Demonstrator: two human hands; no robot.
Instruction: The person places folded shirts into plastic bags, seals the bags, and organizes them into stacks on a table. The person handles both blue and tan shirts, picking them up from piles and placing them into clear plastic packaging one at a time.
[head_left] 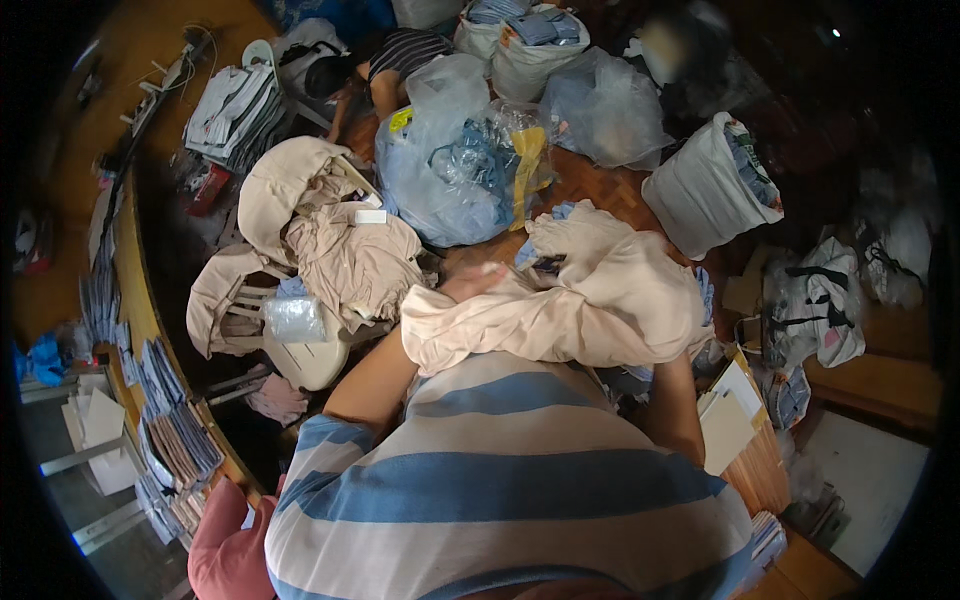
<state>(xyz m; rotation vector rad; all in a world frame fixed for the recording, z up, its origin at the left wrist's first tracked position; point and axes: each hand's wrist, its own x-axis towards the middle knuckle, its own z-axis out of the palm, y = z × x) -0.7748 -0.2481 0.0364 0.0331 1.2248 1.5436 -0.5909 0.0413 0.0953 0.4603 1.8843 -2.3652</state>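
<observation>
A bundle of beige garments (580, 300) lies bunched in front of my blue and cream striped shirt. My left hand (470, 282) reaches forward at the bundle's left end, fingers curled against the cloth. My right hand is hidden under the bundle; only the forearm (675, 410) shows going up into it. More beige garments (340, 250) are piled on a pale chair (310, 360) to the left, with a small clear plastic bag (293, 318) on its seat.
A large clear bag of blue clothes (450, 160) stands ahead. White sacks (705, 185) and more bags sit behind and right. Another person (385, 70) crouches at the back. Stacks of folded pieces (170, 430) line a curved table at left. Cardboard sheets (725, 420) lie right.
</observation>
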